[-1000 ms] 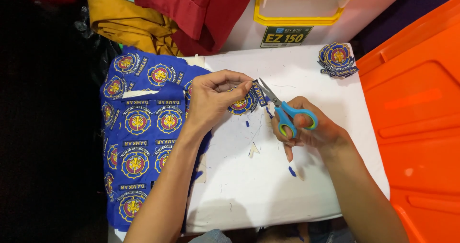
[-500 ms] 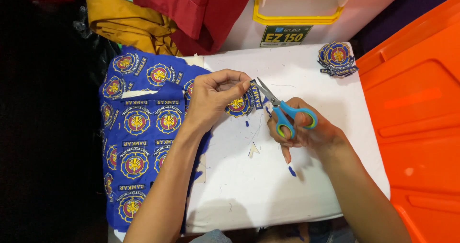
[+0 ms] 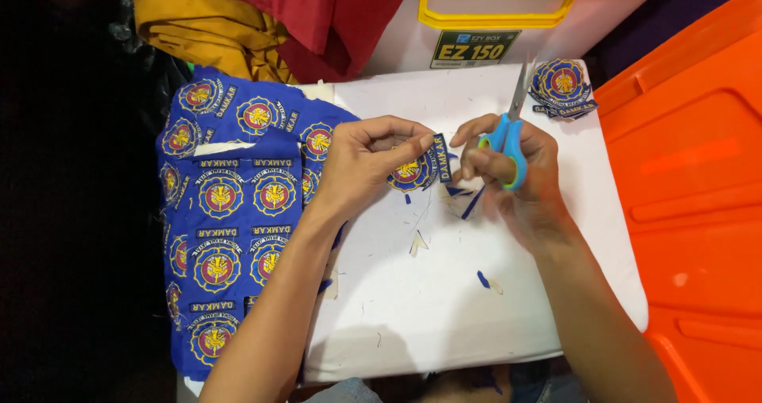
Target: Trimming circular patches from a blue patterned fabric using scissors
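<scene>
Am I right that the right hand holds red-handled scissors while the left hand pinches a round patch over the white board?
Not quite: the scissors have blue handles, not red, as the head view shows. The right hand holds them, and the left hand pinches the patch over the white board.

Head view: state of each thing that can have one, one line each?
Blue-handled scissors: gripped in right hand, blades shut, tips pointing away.
Round blue embroidered patch: pinched by left hand fingers, lifted off the white board.
Blue fabric sheet of uncut patches: flat, partly cut along its edge.
Stack of cut patches: piled at the board's far corner.
Blue and cream offcuts: scattered loose.
</scene>
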